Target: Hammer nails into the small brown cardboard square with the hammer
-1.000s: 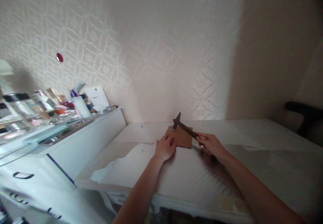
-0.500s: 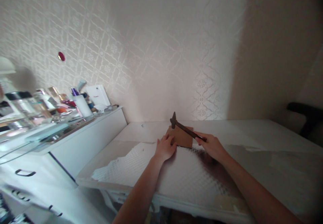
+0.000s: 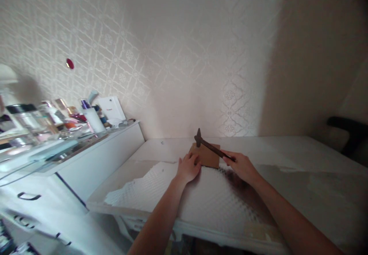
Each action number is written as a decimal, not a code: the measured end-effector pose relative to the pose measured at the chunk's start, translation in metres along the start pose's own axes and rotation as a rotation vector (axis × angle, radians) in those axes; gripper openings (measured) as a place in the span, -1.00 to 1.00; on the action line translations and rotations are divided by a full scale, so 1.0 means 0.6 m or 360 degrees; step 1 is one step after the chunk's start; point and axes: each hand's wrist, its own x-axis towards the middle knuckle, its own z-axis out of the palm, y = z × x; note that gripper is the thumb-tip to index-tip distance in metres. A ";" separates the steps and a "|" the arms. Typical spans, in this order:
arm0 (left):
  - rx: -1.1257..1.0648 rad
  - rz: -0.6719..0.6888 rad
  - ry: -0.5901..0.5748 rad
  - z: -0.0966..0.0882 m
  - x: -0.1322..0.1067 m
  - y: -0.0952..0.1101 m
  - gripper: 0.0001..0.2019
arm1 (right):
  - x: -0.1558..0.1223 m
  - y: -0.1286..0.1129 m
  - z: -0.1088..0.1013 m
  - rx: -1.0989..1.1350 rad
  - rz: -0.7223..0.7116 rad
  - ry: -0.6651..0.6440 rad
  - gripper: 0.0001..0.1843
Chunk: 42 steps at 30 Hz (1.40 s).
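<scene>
A small brown board point(image 3: 209, 157) lies on the white quilted sheet and table. My left hand point(image 3: 188, 168) grips its near left corner, fingers bent over the edge and thumb against it. My right hand point(image 3: 240, 165) is closed around the handle end of a hammer point(image 3: 212, 148). The hammer's dark head is over the board's far left corner, with its face pointing down and its peen up. Whether the face touches the board or a nail beneath it, I cannot tell.
A white quilted sheet point(image 3: 149, 186) covers part of the white table point(image 3: 287, 151). To the left, a white dresser point(image 3: 100, 163) carries several bottles and jars. The patterned wall point(image 3: 186, 75) stands behind the table, and a dark armrest point(image 3: 347, 126) shows at the right.
The hammer head has shifted very slightly to the right. Both hands and the board have stayed in nearly the same place.
</scene>
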 end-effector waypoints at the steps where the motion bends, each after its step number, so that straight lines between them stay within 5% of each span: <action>1: 0.0000 -0.0004 0.0000 0.000 0.000 0.000 -0.55 | 0.000 0.000 0.000 0.0007 -0.0002 -0.0006 -0.54; 42: 0.0016 -0.0022 -0.0014 0.004 0.001 -0.001 -0.55 | 0.004 0.007 -0.003 0.0177 0.0077 -0.0035 -0.53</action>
